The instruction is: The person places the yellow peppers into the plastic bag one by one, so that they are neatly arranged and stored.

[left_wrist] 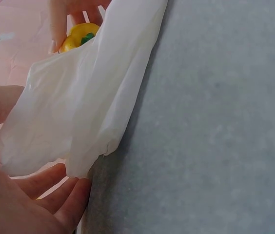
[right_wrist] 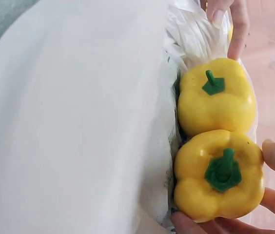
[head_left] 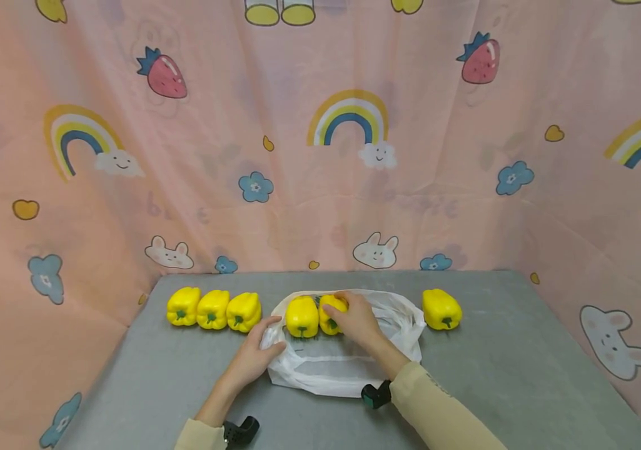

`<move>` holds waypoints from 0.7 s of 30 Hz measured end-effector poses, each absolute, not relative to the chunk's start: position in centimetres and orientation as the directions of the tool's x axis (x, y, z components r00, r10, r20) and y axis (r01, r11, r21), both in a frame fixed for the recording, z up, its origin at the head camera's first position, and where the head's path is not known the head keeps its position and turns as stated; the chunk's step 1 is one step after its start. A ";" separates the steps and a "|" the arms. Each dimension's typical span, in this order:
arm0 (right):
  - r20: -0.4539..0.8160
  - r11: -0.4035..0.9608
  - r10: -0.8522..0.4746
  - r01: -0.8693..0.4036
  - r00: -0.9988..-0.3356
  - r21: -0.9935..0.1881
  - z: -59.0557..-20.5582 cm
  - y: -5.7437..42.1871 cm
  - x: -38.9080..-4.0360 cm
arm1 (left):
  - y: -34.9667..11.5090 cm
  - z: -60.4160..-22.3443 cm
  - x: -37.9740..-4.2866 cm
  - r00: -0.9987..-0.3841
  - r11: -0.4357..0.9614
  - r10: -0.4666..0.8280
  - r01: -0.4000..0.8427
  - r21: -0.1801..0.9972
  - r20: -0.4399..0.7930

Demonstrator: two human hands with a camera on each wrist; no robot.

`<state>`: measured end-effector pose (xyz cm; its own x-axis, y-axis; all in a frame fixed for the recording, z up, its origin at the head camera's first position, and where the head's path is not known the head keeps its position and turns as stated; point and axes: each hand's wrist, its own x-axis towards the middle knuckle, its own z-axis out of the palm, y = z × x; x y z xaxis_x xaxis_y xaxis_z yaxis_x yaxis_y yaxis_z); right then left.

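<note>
A white plastic bag point(head_left: 343, 375) lies with its mouth spread wide on the grey table. Inside it sit two yellow bell peppers side by side. My right hand point(head_left: 356, 319) grips the right-hand bell pepper point(right_wrist: 219, 175), thumb on one side and fingers on the other. Its neighbour, the left bell pepper point(head_left: 302, 317), touches it and has no hand on it. My left hand point(head_left: 254, 356) is at the bag's left end, thumb and fairly straight fingers spread around the edge, fingertips point(left_wrist: 81, 187) touching the plastic.
Three yellow bell peppers point(head_left: 213, 309) stand in a row left of the bag. One more bell pepper point(head_left: 441, 309) stands to its right. A pink patterned curtain point(head_left: 320, 206) hangs behind the grey table point(head_left: 500, 362) and along its sides.
</note>
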<state>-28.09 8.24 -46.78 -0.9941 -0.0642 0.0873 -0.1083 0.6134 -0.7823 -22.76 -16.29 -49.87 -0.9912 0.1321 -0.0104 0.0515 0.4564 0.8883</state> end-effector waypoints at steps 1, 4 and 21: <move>0.079 0.614 -0.074 -0.108 -0.994 -0.782 -46.7 8.3 -28.0 | -16.3 -49.9 -22.7 -0.991 0.454 0.134 0.053 0.889 -0.010; 0.057 0.624 -0.109 -0.113 -0.992 -0.773 -46.5 8.7 -27.9 | -16.3 -50.0 -22.8 -0.991 0.449 0.133 0.049 0.892 -0.012; 0.080 0.681 -0.132 -0.149 -0.988 -0.717 -42.4 12.5 -26.1 | -16.2 -50.0 -22.8 -0.992 0.457 0.128 0.047 0.888 -0.013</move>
